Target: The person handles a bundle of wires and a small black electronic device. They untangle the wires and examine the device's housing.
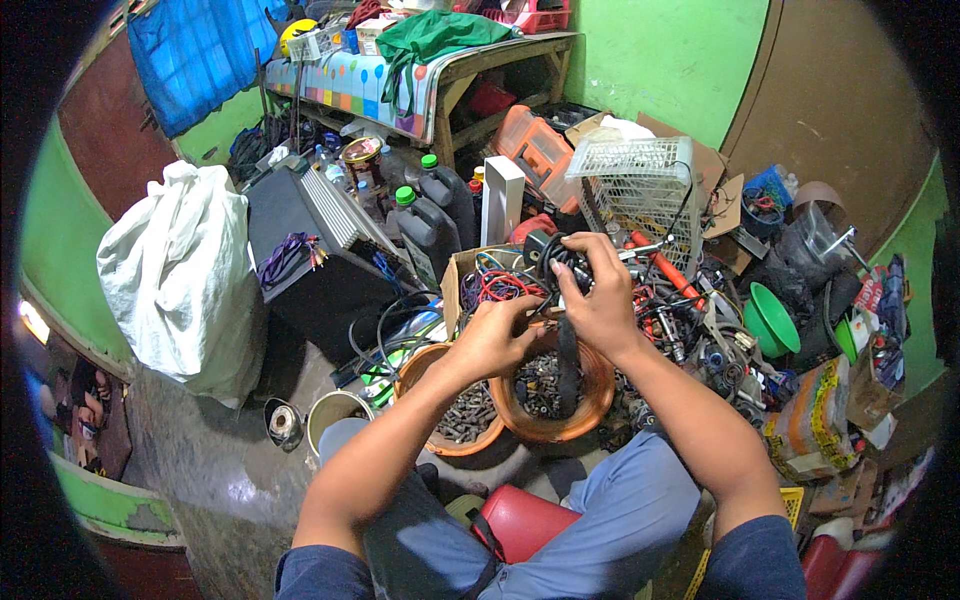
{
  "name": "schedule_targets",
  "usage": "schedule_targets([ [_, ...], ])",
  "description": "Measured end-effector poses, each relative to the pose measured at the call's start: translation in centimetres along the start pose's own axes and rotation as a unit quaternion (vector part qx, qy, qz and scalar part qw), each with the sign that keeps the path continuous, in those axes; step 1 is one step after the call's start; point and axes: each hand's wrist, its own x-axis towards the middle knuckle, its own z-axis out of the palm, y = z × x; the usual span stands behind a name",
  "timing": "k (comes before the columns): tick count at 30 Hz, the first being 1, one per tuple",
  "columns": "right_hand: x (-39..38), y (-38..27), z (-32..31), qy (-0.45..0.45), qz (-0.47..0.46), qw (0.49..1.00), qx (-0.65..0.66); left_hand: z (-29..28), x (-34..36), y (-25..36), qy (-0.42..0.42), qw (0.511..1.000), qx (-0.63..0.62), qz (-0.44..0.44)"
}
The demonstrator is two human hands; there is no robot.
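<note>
My right hand [595, 290] grips a coiled black cable [551, 261] with a small black block [540, 246] at its top. Just left and lower, my left hand [500, 330] has curled fingers on the same cable. A dark strip [566, 370] hangs beneath the hands over an orange bowl [590, 410] of small metal parts. A second orange bowl [467, 410] with similar pieces stands under my left forearm. Behind the hands is a cardboard box [454, 280] of coloured cables [500, 286].
A white sack [170, 280] and black case [310, 300] lie left. Black jerrycans [430, 235], a white wire crate [630, 175] and a cloth-covered wooden table [445, 70] stand behind. A green bowl [770, 320], tools [670, 270] and a taped package [810, 410] crowd the right. I sit on a red seat [525, 520].
</note>
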Motion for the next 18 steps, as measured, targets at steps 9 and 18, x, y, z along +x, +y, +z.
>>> schedule_targets([
  [9, -0.2, 1.0, -1.2, -0.251, 0.08, 0.964, 0.028, -3.3, -0.8, 1.0, 0.157, 0.905, 0.325, 0.226],
  [18, 0.5, 0.0, -4.0, -0.362, 0.272, 0.824, 0.341, -5.9, -0.4, -1.4, 0.207, 0.967, 0.036, 0.146],
])
